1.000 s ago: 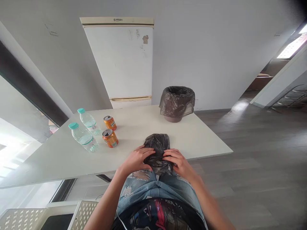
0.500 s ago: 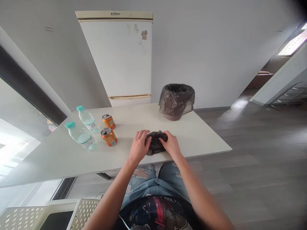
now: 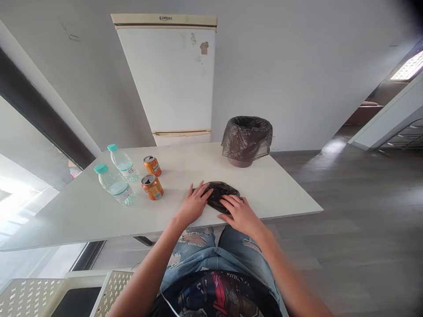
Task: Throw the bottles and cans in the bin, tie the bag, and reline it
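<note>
A black plastic bag lies bunched up near the front edge of the white table. On its left side rests my left hand, fingers stretched out and touching the plastic. My right hand lies over the bag's right side with its fingers spread across it. Neither hand grips the bag, and parts of it are hidden under my fingers. Behind it stands a brown trash bin lined with a dark bag folded over its rim.
Two orange cans stand left of my hands. Beyond them are two clear bottles with teal caps. A white fridge is behind the table. White perforated baskets sit at the lower left.
My fingers have loosened from pinching the bag and now lie flat on it. The bag has flattened and spread out a little. My view has shifted slightly.
</note>
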`<state>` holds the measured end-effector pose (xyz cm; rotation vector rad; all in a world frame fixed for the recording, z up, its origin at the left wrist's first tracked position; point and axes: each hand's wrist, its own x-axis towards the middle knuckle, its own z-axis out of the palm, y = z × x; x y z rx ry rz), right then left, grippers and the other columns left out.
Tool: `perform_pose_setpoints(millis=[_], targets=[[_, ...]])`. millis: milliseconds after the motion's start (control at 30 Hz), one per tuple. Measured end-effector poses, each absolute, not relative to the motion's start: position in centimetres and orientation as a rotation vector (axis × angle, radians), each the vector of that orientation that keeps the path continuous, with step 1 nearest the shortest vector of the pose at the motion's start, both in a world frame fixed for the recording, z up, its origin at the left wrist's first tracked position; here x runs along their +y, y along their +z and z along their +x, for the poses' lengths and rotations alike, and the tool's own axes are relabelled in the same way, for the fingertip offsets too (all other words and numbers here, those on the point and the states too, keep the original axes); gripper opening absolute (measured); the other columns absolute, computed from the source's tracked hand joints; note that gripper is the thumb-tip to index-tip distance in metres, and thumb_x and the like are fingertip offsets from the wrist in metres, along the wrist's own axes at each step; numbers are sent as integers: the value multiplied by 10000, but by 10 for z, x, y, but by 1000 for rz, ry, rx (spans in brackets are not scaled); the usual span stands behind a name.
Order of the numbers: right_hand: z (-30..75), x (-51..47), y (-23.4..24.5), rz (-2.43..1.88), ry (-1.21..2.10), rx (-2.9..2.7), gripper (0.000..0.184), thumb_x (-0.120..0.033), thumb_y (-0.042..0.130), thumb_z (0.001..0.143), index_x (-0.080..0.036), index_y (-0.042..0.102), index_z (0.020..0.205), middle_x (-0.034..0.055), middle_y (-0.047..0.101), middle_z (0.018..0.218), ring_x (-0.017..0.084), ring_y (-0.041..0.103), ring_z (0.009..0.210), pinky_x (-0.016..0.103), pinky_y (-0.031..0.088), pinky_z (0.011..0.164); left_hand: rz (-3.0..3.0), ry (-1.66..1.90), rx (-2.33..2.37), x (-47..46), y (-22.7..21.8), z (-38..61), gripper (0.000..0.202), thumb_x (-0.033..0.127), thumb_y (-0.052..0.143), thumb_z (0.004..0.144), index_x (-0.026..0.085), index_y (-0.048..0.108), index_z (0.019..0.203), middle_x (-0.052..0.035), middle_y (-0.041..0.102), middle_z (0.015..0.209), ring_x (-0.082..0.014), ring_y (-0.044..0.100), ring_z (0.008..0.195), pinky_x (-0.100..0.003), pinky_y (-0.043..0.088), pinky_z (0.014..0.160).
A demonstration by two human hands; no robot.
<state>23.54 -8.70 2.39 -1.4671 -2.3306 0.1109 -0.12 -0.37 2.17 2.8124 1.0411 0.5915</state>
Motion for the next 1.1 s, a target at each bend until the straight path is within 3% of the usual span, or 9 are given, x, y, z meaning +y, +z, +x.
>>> perform_pose_setpoints(millis=[133, 233, 333, 500, 700, 767, 867, 967, 1100], targets=[[218, -117, 32, -1537, 180, -2271, 420, -359, 654, 994, -220, 568, 1381, 163, 685, 1349, 340, 590, 1235, 502, 484, 976, 2739, 671, 924, -25, 36, -2, 437, 280, 572, 1034, 275, 587, 1470, -126, 620, 1488, -313, 535, 1435, -542, 423, 1199], [220, -128, 50, -1422, 294, -2347, 570, -425, 776, 907, -272, 557, 1410, 125, 670, 1397, 337, 556, 1330, 509, 470, 1028, 2672, 528, 699, -40, 34, -3, 814, 557, 798, 863, 246, 491, 1550, -154, 606, 1511, -328, 579, 1398, -514, 448, 1200], [241, -122, 59, -1297, 274, -2449, 826, -477, 866, 807, -352, 496, 1535, 93, 557, 1571, 375, 432, 1494, 568, 403, 1135, 2666, 446, 660, -46, 27, -8, 1024, 564, 884, 758, 222, 417, 1603, -185, 502, 1611, -361, 489, 1492, -569, 347, 1277], [263, -101, 36, -1100, 327, -2554, 550, -260, 690, 958, -332, 591, 1495, 86, 686, 1432, 298, 577, 1403, 500, 441, 1096, 2477, 596, 738, -45, 16, -11, 444, 141, 651, 909, 271, 692, 1331, -73, 680, 1441, -259, 588, 1413, -493, 398, 1269], [236, -77, 21, -1319, 553, -1880, 283, -373, 557, 1028, -269, 689, 1256, 57, 780, 1138, 230, 733, 977, 366, 568, 869, 2128, 997, 1014, -19, 14, -2, 187, 200, 625, 948, 217, 725, 790, -68, 766, 1075, -214, 739, 991, -344, 609, 874], [225, -62, 24, -1375, 529, -1735, 254, -345, 574, 995, -253, 666, 1212, 60, 759, 1137, 236, 718, 1006, 355, 566, 873, 2076, 1079, 1176, -4, 15, 4, 72, 184, 671, 916, 221, 718, 876, -46, 740, 975, -204, 718, 902, -341, 595, 832], [214, -41, 25, -1495, 397, -1732, 173, -223, 585, 922, -237, 655, 1080, 61, 706, 1062, 232, 686, 959, 347, 547, 857, 2140, 1070, 1296, 12, 20, 14, 239, 114, 692, 887, 238, 700, 1091, -45, 694, 1029, -209, 679, 910, -361, 577, 843], [210, -32, 22, -1645, 317, -1814, 161, -145, 555, 895, -242, 653, 979, 54, 642, 1012, 213, 641, 844, 328, 531, 768, 2442, 980, 1245, 13, 24, 17, 121, 159, 662, 952, 239, 738, 1001, -86, 662, 1138, -255, 627, 1059, -412, 544, 935], [209, -42, 23, -1636, 122, -1836, 245, -138, 536, 932, -222, 670, 1119, 113, 636, 1135, 280, 623, 1046, 400, 551, 912, 2714, 782, 1087, 4, 22, 9, 193, 288, 571, 1046, 249, 757, 1080, -91, 685, 1247, -275, 610, 1168, -443, 497, 1004]])
